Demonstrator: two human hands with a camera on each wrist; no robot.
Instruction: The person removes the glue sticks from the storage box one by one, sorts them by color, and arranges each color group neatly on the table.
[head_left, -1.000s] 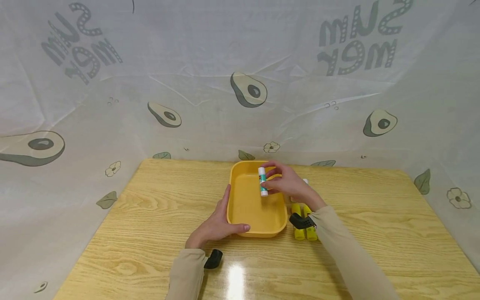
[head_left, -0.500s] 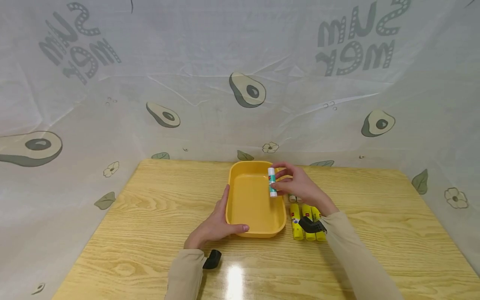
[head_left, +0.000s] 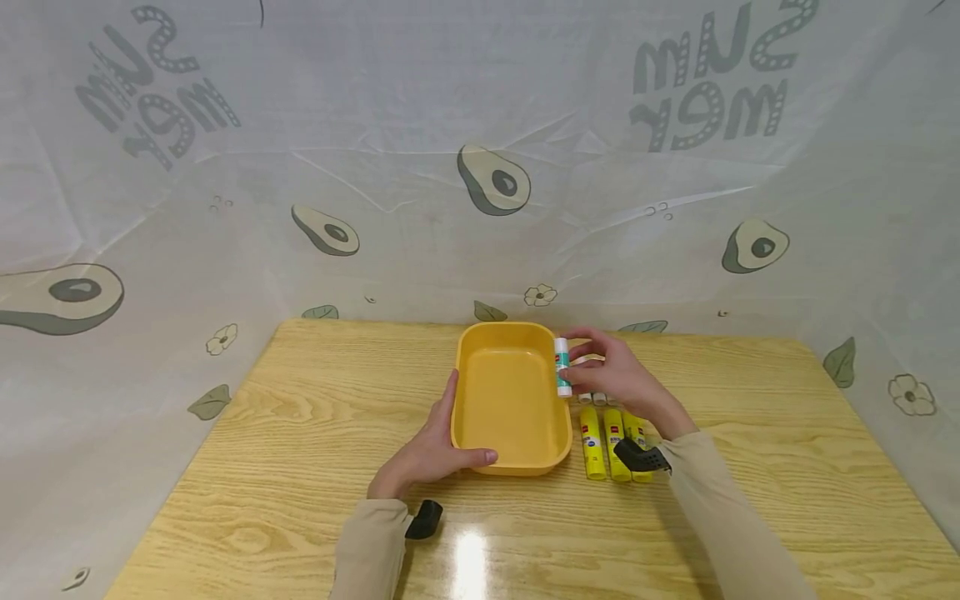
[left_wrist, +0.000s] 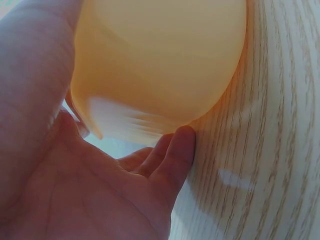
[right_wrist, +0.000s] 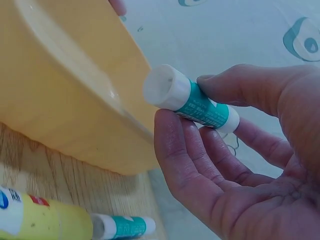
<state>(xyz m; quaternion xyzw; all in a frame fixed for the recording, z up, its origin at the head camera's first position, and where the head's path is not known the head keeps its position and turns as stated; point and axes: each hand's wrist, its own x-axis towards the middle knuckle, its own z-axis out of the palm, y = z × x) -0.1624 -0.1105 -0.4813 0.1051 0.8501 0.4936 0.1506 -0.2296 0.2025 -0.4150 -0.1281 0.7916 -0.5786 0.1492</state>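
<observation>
My right hand (head_left: pixel 611 371) pinches a white-and-green glue stick (head_left: pixel 562 367) between thumb and fingertips, at the tray's far right rim. In the right wrist view the glue stick (right_wrist: pixel 195 102) lies slanted, its white end toward the camera, beside the tray's wall (right_wrist: pixel 85 135). My left hand (head_left: pixel 431 446) holds the near left corner of the yellow plastic tray (head_left: pixel 480 468), thumb over the rim and fingers along the outer side. The left wrist view shows fingers (left_wrist: pixel 172 160) low against the tray's outside wall (left_wrist: pixel 165 60).
Yellow glue sticks (head_left: pixel 592 446) lie side by side on the wooden table (head_left: pixel 315 433), right of the tray. Behind them are smaller white-and-green glue sticks (head_left: pixel 598 398), partly under my right hand. A printed cloth (head_left: pixel 405 167) hangs along the table's back and sides.
My right hand has carried the glue stick to the right, from over the tray to its right rim. More of the yellow glue sticks shows. The left hand stays on the tray.
</observation>
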